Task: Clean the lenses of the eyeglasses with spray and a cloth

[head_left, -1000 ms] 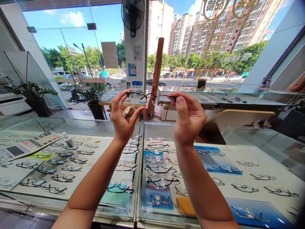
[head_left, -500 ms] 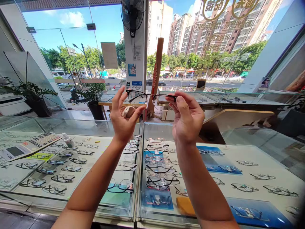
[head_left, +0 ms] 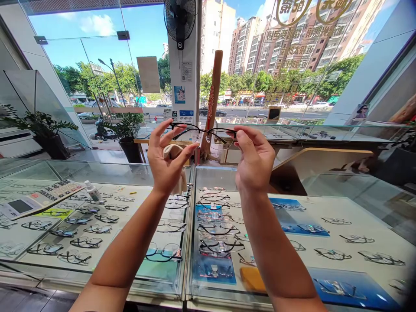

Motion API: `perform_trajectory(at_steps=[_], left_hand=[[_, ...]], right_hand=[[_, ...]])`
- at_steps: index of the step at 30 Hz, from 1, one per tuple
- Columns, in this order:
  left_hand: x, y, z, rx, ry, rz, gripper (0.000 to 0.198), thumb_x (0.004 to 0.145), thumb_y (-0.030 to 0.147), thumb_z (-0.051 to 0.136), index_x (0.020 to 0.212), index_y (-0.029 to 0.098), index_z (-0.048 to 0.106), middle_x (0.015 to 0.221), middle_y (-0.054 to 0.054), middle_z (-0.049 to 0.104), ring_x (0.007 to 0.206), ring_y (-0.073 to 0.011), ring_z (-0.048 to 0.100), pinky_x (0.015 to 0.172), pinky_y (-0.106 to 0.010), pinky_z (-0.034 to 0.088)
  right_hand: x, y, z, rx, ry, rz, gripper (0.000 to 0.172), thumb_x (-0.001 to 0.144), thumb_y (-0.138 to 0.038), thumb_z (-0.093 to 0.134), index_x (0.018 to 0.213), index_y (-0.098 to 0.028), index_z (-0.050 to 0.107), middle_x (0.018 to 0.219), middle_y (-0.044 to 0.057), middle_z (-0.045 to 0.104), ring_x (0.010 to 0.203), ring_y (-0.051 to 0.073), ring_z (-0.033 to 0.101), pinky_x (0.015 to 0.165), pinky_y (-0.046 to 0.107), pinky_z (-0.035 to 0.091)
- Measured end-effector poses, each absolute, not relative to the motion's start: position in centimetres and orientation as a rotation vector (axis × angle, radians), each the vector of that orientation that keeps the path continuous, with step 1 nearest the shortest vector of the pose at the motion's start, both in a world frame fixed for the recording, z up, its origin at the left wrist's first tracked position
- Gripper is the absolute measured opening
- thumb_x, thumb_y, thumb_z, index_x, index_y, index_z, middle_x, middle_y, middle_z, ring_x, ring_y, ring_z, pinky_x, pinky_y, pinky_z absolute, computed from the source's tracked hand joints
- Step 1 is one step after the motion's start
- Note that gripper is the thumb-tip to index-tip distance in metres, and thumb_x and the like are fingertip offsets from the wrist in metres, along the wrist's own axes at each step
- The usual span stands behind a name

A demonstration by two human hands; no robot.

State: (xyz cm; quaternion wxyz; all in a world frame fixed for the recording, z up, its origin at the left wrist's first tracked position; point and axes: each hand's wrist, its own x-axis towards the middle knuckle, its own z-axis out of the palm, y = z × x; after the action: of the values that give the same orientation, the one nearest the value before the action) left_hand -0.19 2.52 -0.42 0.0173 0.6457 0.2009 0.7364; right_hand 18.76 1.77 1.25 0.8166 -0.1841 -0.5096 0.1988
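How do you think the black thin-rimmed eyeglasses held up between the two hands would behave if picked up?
The black thin-rimmed eyeglasses are probably light for their size: the left hand and right hand hold them by fingertips alone. They look slim enough to flex, and could bend if squeezed. They could probably snap if dropped.

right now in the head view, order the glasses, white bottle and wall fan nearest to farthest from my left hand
1. Eyeglasses: pinched by the left hand.
2. White bottle: on the display counter, leftward.
3. Wall fan: high ahead, on the pillar.
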Motion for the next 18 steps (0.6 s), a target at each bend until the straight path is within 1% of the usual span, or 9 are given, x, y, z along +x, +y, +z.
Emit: perform_trajectory(at_steps=[3,5,7,10,12,15,18], left_hand=[[-0.2,2.3,-0.3,1.964,0.611,2.302,0.072,0.088,0.051,0.091,0.148,0.034,0.055,0.137,-0.011,0.076,0.108,-0.0234,0.080,0.069,-0.026,0.063],[-0.1,2.3,-0.3,1.945,0.625,2.345,0.072,0.087,0.055,0.090,0.146,0.032,0.056,0.135,-0.011,0.076,0.100,-0.0214,0.080,0.066,-0.026,0.061],[-0.1,2.2,-0.3,1.943,0.648,2.385,0.072,0.087,0.057,0.089,0.146,0.031,0.057,0.134,-0.011,0.076,0.096,-0.0209,0.079,0.066,-0.028,0.062],[-0.2,2.0,-0.1,1.949,0.672,2.384,0.072,0.087,0.056,0.089,0.146,0.031,0.056,0.133,-0.011,0.077,0.093,-0.0201,0.078,0.066,-0.029,0.061],[-0.5,1.8,0.3,1.953,0.672,2.325,0.073,0.085,0.054,0.092,0.145,0.030,0.059,0.130,-0.011,0.078,0.097,-0.0205,0.079,0.066,-0.027,0.061],[-1.3,1.6,0.9,2.002,0.695,2.099,0.073,0.080,0.050,0.096,0.142,0.027,0.065,0.124,-0.010,0.081,0.104,-0.0220,0.078,0.070,-0.026,0.063],[-2.0,1.3,1.5,2.062,0.745,1.841,0.072,0.079,0.046,0.096,0.142,0.025,0.068,0.121,-0.010,0.082,0.102,-0.0212,0.078,0.069,-0.025,0.064]], right_hand=[[18.8,1.8,1.2,-0.432,-1.115,0.461,0.013,0.093,-0.035,0.074,0.102,-0.028,0.080,0.106,0.002,0.083,0.100,0.019,0.079,0.096,0.038,0.062],[18.6,1.6,1.2,-0.470,-1.138,0.486,0.015,0.094,-0.037,0.072,0.103,-0.027,0.079,0.107,0.003,0.082,0.100,0.020,0.078,0.093,0.039,0.062],[18.5,1.5,1.2,-0.505,-1.138,0.528,0.016,0.093,-0.038,0.071,0.103,-0.027,0.078,0.107,0.004,0.081,0.099,0.021,0.077,0.089,0.038,0.061],[18.9,1.5,1.4,-0.559,-1.140,0.628,0.016,0.090,-0.037,0.071,0.100,-0.027,0.077,0.103,0.004,0.081,0.097,0.021,0.075,0.085,0.038,0.058],[19.5,1.5,1.6,-0.594,-1.179,0.673,0.015,0.088,-0.035,0.070,0.098,-0.027,0.077,0.104,0.004,0.081,0.099,0.022,0.074,0.087,0.038,0.057],[20.9,1.6,2.0,-0.612,-1.296,0.744,0.013,0.087,-0.034,0.073,0.095,-0.029,0.081,0.110,0.002,0.082,0.105,0.022,0.072,0.094,0.039,0.055],[21.5,1.7,2.1,-0.615,-1.534,0.958,0.013,0.088,-0.040,0.079,0.092,-0.029,0.085,0.107,0.003,0.083,0.105,0.022,0.072,0.099,0.041,0.054]])
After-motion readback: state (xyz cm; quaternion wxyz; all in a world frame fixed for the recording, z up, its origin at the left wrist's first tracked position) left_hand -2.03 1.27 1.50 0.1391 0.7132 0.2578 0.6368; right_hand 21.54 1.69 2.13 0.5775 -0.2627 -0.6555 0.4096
